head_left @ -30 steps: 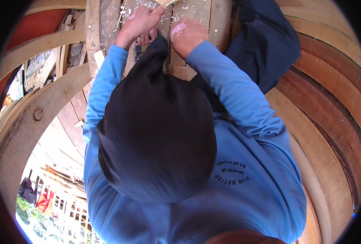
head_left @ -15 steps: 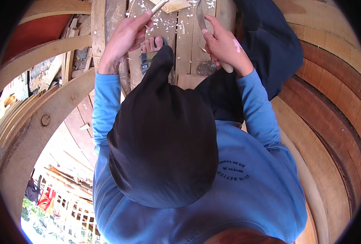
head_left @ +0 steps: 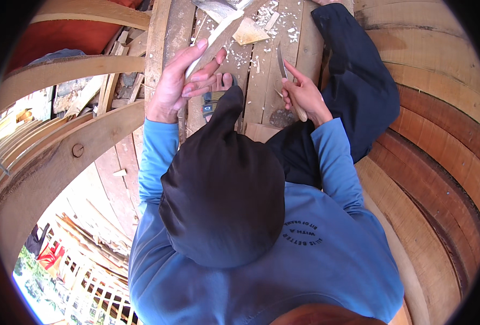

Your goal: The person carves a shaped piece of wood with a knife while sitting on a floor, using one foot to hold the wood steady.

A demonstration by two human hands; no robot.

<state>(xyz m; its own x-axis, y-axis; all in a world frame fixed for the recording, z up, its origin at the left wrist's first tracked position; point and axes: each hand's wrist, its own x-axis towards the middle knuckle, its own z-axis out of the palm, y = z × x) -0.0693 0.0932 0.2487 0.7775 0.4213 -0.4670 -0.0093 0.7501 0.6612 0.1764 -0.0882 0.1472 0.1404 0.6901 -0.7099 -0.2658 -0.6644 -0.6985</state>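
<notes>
My left hand (head_left: 183,76) is closed around the near end of a long pale wooden stick (head_left: 221,33), its thumb along the side. The stick slants up and away to the right, past the top edge of the view. In my right hand (head_left: 306,96) is a knife with a wooden handle and a slim, slightly curved blade (head_left: 281,60). The blade points away from me, apart from the stick. By the stick's far part, a grey flat blade-like piece (head_left: 215,7) shows; whether it joins the stick I cannot tell.
Wood shavings and a pale flat wood offcut (head_left: 250,32) lie on the plank floor (head_left: 259,100). My sandalled foot (head_left: 218,89) rests there, below the stick. Curved wooden ribs (head_left: 69,149) rise on the left, and broad planks (head_left: 432,127) curve along the right.
My left hand has turned palm-up and come nearer with the stick, showing more of its length. My right hand has lowered a little with the knife. The whole view has shifted slightly.
</notes>
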